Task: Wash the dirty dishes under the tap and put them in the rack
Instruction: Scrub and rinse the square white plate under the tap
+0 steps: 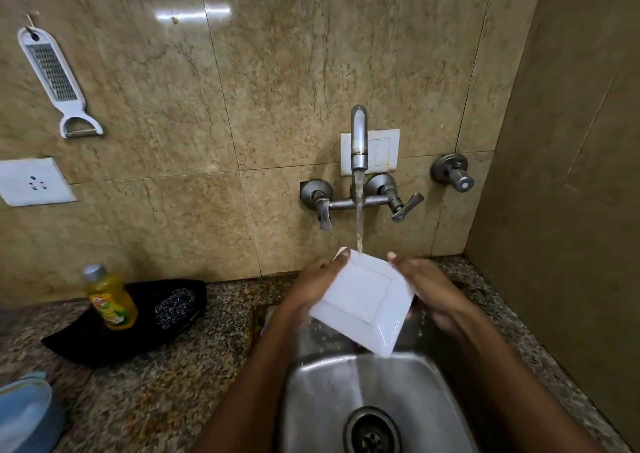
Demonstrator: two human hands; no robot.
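On the far left a white plastic grater (52, 72) with a peeler end hangs on the mottled stone wall above a white socket plate (33, 182); below, on the speckled granite worktop (166, 390), a yellow dish-soap bottle (110, 300) stands on a black tray (104, 342) beside a wiry steel scrubber (175, 303). Over the steel sink (311, 400) the left hand (311, 288) has its grip clamped on the left edge of a square white plate (363, 302), thumb on top. The plate is tilted under the tap (358, 141), water hitting its far edge. The right hand (429, 288) clasps its right edge
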